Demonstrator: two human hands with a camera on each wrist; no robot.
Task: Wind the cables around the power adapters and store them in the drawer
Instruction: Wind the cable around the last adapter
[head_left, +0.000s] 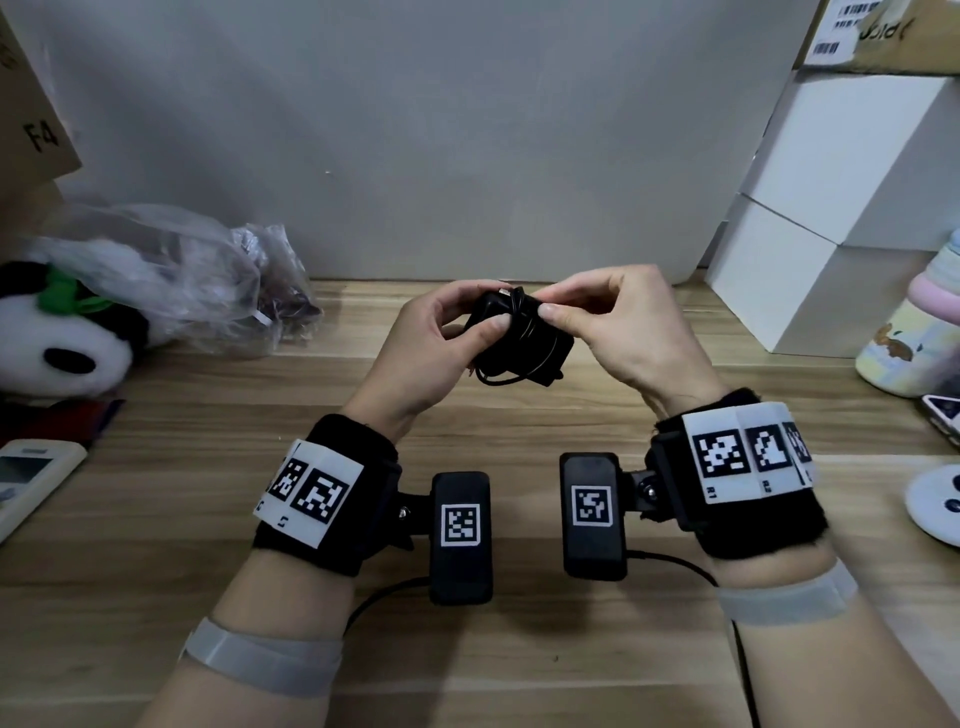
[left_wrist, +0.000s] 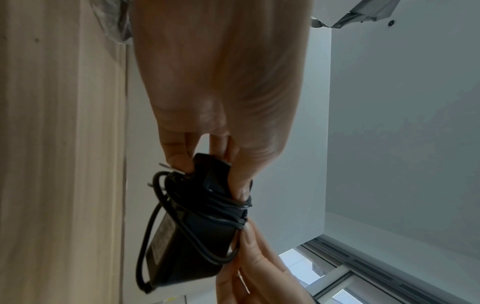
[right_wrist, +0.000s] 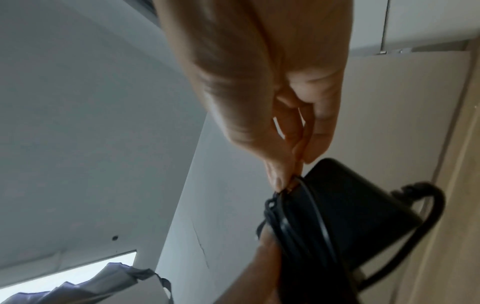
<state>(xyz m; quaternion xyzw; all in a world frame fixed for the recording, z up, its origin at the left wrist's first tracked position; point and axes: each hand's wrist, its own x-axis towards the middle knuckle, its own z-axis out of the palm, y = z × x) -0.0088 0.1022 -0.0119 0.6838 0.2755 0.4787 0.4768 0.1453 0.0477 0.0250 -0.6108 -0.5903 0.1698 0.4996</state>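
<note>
Holding a black power adapter (head_left: 519, 338) above the wooden desk (head_left: 467, 426), both hands meet at its upper end. The left hand (head_left: 431, 353) grips the adapter's left side, thumb laid across the near face and fingers curled behind it; in the left wrist view its fingertips (left_wrist: 241, 185) clamp the narrow end of the block. The right hand (head_left: 623, 332) pinches the thin black cable (head_left: 524, 317) between thumb and forefinger right at the adapter's top edge, the other fingers curled loosely above. Several turns of cable lie around the adapter's middle, and one loose loop (head_left: 493, 379) hangs below its lower edge, clear of the desk. To the left on the desk sit a panda plush toy (head_left: 62, 338), partly under a crumpled clear plastic bag (head_left: 197, 280), and a white remote control (head_left: 26, 483) at the near left edge. White boxes (head_left: 831, 234) are stacked at the right against the wall, with a pastel patterned bottle (head_left: 914, 332) just beside them.
</note>
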